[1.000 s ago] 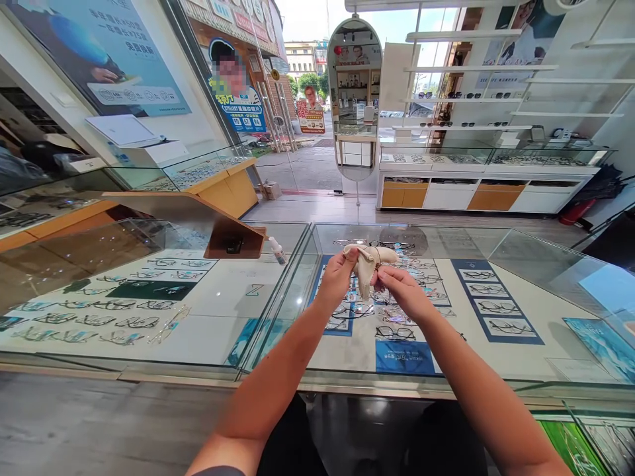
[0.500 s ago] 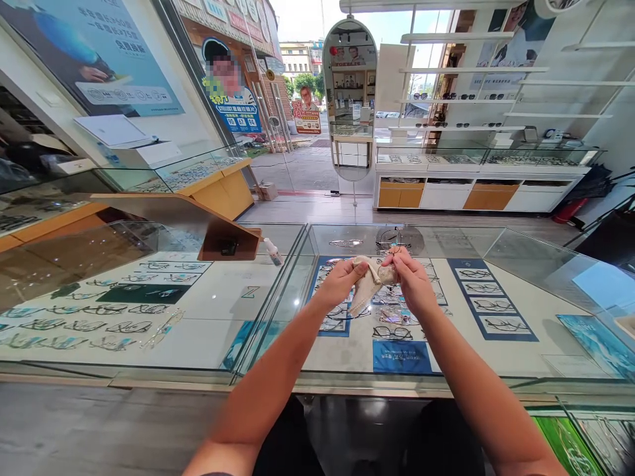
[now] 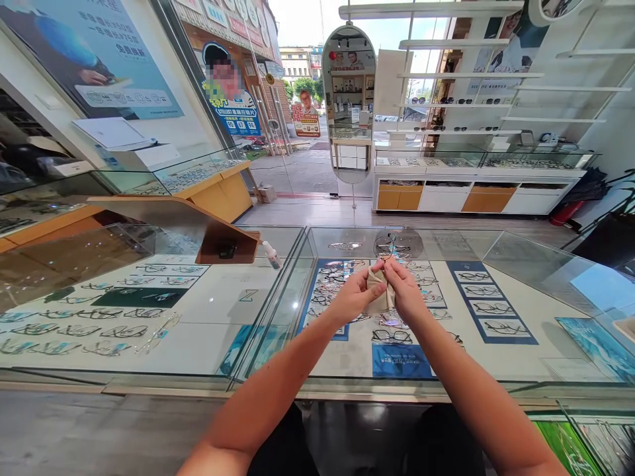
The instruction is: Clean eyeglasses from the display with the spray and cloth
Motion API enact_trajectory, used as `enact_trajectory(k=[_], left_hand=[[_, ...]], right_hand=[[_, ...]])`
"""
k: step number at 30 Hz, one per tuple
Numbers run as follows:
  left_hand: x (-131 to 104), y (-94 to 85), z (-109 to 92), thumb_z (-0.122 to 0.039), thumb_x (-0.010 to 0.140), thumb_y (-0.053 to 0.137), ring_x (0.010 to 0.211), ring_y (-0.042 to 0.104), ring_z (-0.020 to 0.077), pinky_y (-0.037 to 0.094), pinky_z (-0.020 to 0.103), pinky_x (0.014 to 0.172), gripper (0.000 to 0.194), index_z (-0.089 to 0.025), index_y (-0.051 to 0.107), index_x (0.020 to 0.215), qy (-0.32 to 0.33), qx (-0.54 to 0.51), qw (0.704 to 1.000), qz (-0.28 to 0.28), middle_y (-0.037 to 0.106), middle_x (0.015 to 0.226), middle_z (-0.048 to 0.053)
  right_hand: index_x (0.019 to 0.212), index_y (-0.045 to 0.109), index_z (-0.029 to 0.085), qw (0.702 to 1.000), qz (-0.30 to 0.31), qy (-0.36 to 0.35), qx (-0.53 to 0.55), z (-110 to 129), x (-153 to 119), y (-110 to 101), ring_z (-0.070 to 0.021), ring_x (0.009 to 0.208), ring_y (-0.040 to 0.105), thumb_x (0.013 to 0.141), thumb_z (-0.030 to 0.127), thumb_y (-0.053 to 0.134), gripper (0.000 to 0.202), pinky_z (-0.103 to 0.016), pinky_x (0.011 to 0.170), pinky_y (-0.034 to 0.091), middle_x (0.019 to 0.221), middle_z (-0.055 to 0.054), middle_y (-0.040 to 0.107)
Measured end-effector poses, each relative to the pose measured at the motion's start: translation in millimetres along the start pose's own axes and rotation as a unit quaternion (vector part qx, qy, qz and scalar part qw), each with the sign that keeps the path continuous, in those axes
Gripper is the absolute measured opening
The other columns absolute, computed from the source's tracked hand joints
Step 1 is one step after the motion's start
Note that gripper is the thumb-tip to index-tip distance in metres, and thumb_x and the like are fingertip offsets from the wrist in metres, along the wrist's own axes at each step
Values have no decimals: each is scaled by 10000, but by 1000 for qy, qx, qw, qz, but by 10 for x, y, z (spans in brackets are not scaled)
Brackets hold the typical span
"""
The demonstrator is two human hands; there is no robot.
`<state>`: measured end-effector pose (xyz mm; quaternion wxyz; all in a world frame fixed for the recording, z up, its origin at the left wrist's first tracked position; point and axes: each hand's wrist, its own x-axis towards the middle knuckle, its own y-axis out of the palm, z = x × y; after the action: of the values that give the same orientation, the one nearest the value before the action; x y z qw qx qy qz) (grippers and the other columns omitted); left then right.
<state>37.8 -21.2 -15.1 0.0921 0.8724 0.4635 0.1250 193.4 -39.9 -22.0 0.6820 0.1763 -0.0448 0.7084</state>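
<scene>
My left hand [image 3: 360, 292] is closed on a beige cleaning cloth [image 3: 381, 301], pinched up near its top and hanging in folds. Against it, my right hand [image 3: 403, 285] is closed around a pair of eyeglasses [image 3: 387, 258]; only a thin dark part shows above the fingertips, and the cloth and fingers cover the rest. Both hands meet over the glass display counter [image 3: 317, 379]. Just beyond them, more glasses lie on a round grey tray [image 3: 415, 244] on the counter top.
Rows of spectacle frames [image 3: 393, 336] lie beneath the glass. A small spray bottle [image 3: 271, 255] stands to the left, beside a brown tilted stand [image 3: 225, 241]. Clear-rimmed glasses [image 3: 346, 246] lie near the tray. An oval mirror [image 3: 348, 106] stands across the floor.
My left hand has moved right and my right hand slightly left, so they now touch. The cloth, spread and hanging to the left before, is now bunched between them around the eyeglasses.
</scene>
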Motion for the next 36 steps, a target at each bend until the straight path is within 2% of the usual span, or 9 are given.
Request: enact_trajectory(k=[3,7,14,20,25,28,31,36], left_hand=[[-16,52,12,-565,769,958,1056,709,212,549,272,898,724,-215,742,1365,22,5,1000,-21,773,1154,80],[-20,71,42,-607,824,900,925,681,176,531,254,826,670,-181,741,1317,47,39,998,-35,766,1075,71],[-12,66,60,-657,826,872,736,620,140,496,250,703,599,-157,734,1125,60,50,994,-83,725,883,30],[-17,73,-18,-712,795,869,658,553,116,454,246,641,603,-140,738,933,77,39,991,-101,680,776,14],[-16,49,-41,-780,861,764,647,509,122,424,258,628,641,-149,715,757,106,86,984,-119,619,688,11],[-13,35,-45,-799,882,723,678,542,153,438,277,646,655,-168,686,709,109,108,982,-114,614,663,22],[-3,16,-37,-811,894,697,674,532,146,440,277,652,669,-159,688,742,100,119,984,-86,641,700,30],[19,-78,-27,-780,934,681,753,551,145,449,260,705,656,-128,749,959,79,127,989,-21,678,818,45]], right_hand=[[998,767,256,1000,7,4,18,-12,-8,9,-225,1026,575,1010,652,669,408,-329,958,483,1119,-52,592],[1027,790,263,1000,5,12,15,-13,-23,41,-251,1142,588,1015,659,660,417,-348,1038,479,1171,-62,604],[1181,803,273,1000,18,-7,-18,85,-80,132,-282,1328,554,1070,687,511,519,-400,1189,432,1323,-85,613],[1254,806,282,995,47,-49,-70,162,-122,152,-293,1315,546,1064,717,509,560,-407,1209,403,1313,-99,572],[1228,819,275,996,53,-44,-57,168,-112,142,-303,1304,541,1049,712,553,543,-423,1197,403,1287,-103,587],[1178,837,269,998,44,-39,-29,133,-87,120,-304,1281,557,1033,679,603,494,-422,1179,412,1268,-97,606],[1113,858,277,999,25,-33,7,61,-60,86,-293,1244,577,1026,607,649,400,-401,1122,434,1224,-81,617],[1082,862,279,1000,0,-18,18,-20,-29,25,-257,1113,608,1002,534,713,306,-364,1000,467,1133,-58,656]])
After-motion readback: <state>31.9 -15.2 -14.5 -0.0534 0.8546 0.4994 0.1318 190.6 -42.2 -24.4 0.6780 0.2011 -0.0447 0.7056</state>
